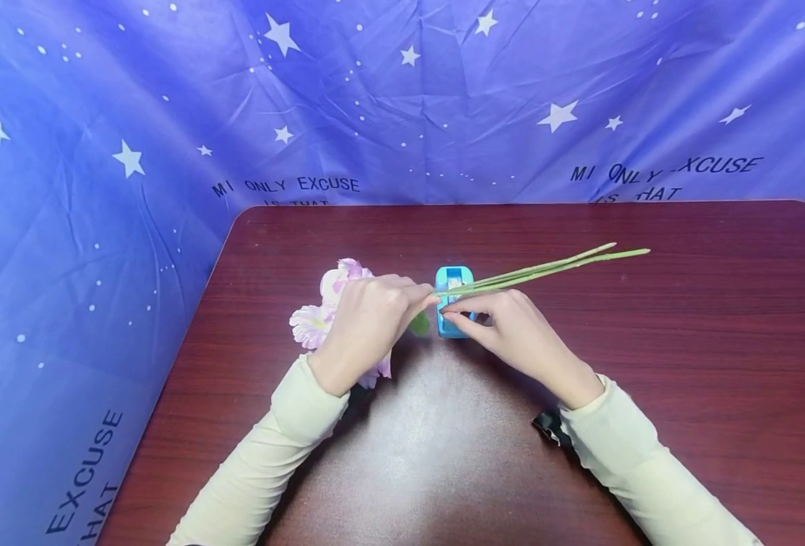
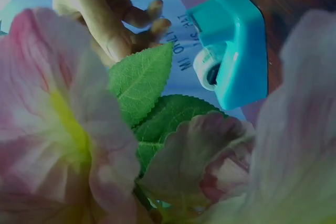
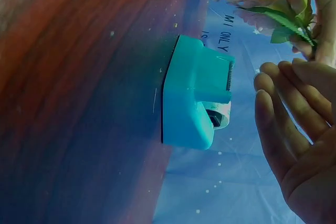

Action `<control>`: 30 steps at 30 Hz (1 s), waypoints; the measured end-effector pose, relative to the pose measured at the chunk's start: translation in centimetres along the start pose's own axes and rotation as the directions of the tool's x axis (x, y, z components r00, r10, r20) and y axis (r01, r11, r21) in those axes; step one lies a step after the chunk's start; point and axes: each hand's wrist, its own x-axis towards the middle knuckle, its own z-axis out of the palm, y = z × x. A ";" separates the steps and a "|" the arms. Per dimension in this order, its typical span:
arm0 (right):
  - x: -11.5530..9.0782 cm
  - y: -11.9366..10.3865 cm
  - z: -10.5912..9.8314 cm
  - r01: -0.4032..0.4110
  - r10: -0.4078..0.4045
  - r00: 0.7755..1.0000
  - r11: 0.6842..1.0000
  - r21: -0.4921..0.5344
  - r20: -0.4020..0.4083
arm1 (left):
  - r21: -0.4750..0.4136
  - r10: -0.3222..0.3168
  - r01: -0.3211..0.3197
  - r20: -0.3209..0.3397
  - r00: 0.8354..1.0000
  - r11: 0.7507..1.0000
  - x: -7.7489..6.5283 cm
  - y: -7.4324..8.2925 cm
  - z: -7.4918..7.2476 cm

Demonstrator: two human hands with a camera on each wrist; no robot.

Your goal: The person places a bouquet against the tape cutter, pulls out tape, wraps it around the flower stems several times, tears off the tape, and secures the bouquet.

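Note:
My left hand [image 1: 371, 311] grips a bunch of flowers [image 1: 314, 322] by the long green stems [image 1: 559, 265]. The pale pink-purple blooms lie beneath and left of that hand. The stems point away to the right, passing just over the fingers of my right hand [image 1: 521, 326]. Its thumb and index tips come together close to the left fingertips; I cannot tell whether anything thin is between them. Below both hands stands a turquoise tape dispenser [image 3: 186, 98] holding a small roll of tape [image 2: 208, 66]. Green leaves [image 2: 144, 82] show by the blooms, which hide my left hand in the left wrist view.
The dark red wooden table [image 1: 716, 364] has its far edge against a blue cloth backdrop [image 1: 416, 98] with white stars and lettering. A black strap [image 1: 549, 428] hangs below the right cuff.

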 end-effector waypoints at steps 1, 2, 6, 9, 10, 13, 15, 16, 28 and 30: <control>0.0 0.0 0.0 -0.010 0.010 1.000 1.000 0.004 -0.007 | -0.017 0.004 -0.003 0.004 1.000 1.000 0.0 0.1 0.0; 0.0 0.1 0.0 -0.024 0.024 1.000 1.000 0.014 -0.013 | -0.032 0.006 -0.006 0.007 1.000 0.999 0.1 0.1 -0.1; 0.1 0.2 -0.1 -0.088 0.092 0.995 0.992 0.094 -0.029 | -0.088 0.017 -0.015 0.020 1.000 0.996 0.1 0.3 -0.3; 0.1 0.2 -0.2 -0.119 0.126 0.991 0.977 0.176 -0.032 | -0.119 0.022 -0.019 0.028 0.999 0.993 0.1 0.4 -0.4; 0.1 0.2 -0.2 -0.117 0.126 0.991 0.973 0.196 -0.033 | -0.123 0.023 -0.019 0.031 0.999 0.992 0.0 0.4 -0.5; 0.2 0.2 -0.3 -0.093 0.107 0.993 0.963 0.251 -0.043 | -0.134 0.026 -0.021 0.039 0.999 0.991 0.0 0.4 -0.5; 0.2 0.2 -0.4 -0.062 0.079 0.995 0.961 0.269 -0.054 | -0.138 0.027 -0.021 0.043 0.999 0.990 0.0 0.4 -0.5; 0.2 0.2 -0.4 -0.045 0.065 0.996 0.960 0.277 -0.062 | -0.137 0.027 -0.021 0.045 0.999 0.990 0.0 0.4 -0.5; 0.1 0.4 -0.1 -0.004 0.038 0.996 0.933 0.360 -0.085 | -0.151 0.015 -0.006 0.059 0.998 0.989 0.0 0.3 -0.5; 0.1 0.4 -0.1 -0.012 0.046 0.995 0.936 0.353 -0.088 | -0.151 0.017 -0.008 0.059 0.998 0.988 0.0 0.3 -0.6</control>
